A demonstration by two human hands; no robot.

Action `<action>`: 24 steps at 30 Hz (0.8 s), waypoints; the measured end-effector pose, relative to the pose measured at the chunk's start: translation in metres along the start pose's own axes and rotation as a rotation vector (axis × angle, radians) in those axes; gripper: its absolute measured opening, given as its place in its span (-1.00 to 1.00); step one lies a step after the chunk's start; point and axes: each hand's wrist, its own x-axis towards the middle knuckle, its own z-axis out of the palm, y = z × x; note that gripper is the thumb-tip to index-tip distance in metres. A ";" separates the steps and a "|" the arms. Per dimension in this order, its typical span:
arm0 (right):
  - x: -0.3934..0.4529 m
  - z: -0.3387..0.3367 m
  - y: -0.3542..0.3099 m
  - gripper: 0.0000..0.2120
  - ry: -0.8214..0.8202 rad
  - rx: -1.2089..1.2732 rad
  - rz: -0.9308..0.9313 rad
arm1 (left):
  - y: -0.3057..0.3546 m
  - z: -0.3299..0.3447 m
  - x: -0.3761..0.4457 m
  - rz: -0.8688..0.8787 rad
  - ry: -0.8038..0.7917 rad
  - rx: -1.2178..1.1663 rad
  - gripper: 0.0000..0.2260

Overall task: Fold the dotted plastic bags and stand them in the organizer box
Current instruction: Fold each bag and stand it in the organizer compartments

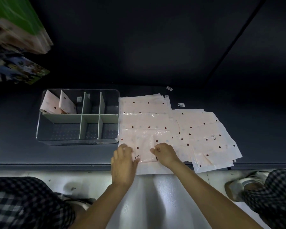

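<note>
A partly folded pink dotted bag (144,150) lies at the near edge of the dark mat, on top of a flat stack of dotted bags (144,116). My left hand (123,160) rests on the folded bag's left edge, fingers spread and slightly bent, thumb on its lower corner. My right hand (165,153) has curled fingers and pinches the bag's right edge. The clear organizer box (40,123) with pale green dividers stands to the left. Two folded bags (50,104) (66,103) lean upright in its far left compartment.
A second loose pile of dotted bags (208,138) spreads to the right, overhanging the mat's front edge. Small labels (181,104) lie behind it. Coloured packages (18,25) hang at the upper left. My knees in checked cloth and a sandalled foot (238,185) flank the pale floor.
</note>
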 end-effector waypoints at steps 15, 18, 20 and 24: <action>0.003 -0.010 -0.016 -0.86 0.335 0.415 -0.062 | -0.014 0.015 -0.009 0.549 -0.419 0.508 -0.27; 0.006 0.001 -0.034 -0.82 -0.089 0.765 -0.123 | -0.014 0.018 -0.010 0.555 -0.407 0.480 -0.28; 0.015 0.008 -0.037 -0.77 -0.236 0.835 -0.083 | -0.014 0.019 -0.010 0.544 -0.415 0.470 -0.29; 0.036 0.003 -0.031 -0.73 -0.224 1.107 0.019 | -0.017 0.019 -0.010 0.543 -0.422 0.411 -0.31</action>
